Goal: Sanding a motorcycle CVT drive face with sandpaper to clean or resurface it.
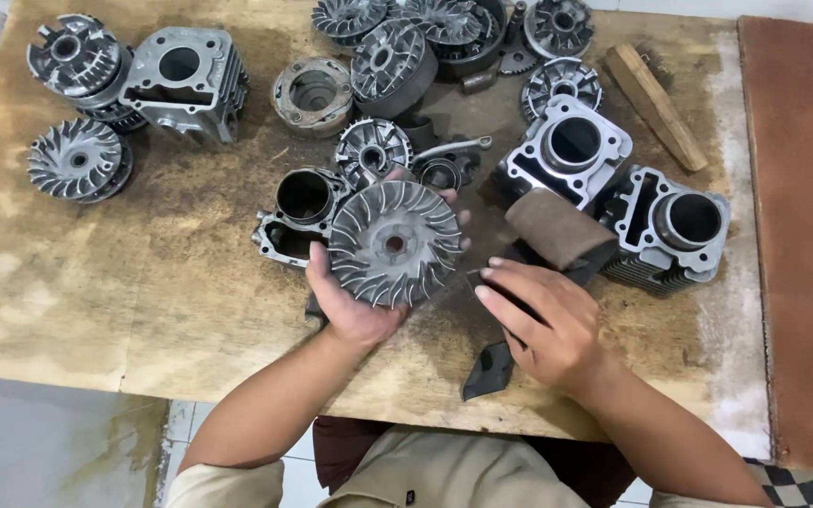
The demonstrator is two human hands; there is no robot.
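Far left on the worn wooden bench [143, 282] lie finned discs [77, 158] and a metal cylinder block [185, 80]. At centre the left hand [355, 301] has its fingers spread around a finned metal disc [394, 243], tilted up. Just right, the right hand [548, 325] pinches a sandpaper strip [557, 230]. More cylinder blocks [670, 226] and a wooden stick [656, 105] lie right.

Left hand [355, 306] holds finned pulley disc [394, 244] over the middle of the wooden board [143, 273]. Right hand [543, 325] just right of it, on a sandpaper strip [557, 230]. Cylinder block [295, 214] directly left of the disc, partly behind it. Two cylinder blocks [566, 150] [675, 230] right of the sandpaper. Wooden stick [656, 105] far right rear. Pulley halves [397, 42] clustered at rear centre. Another cylinder block [185, 80] and finned discs [77, 158] rear left.
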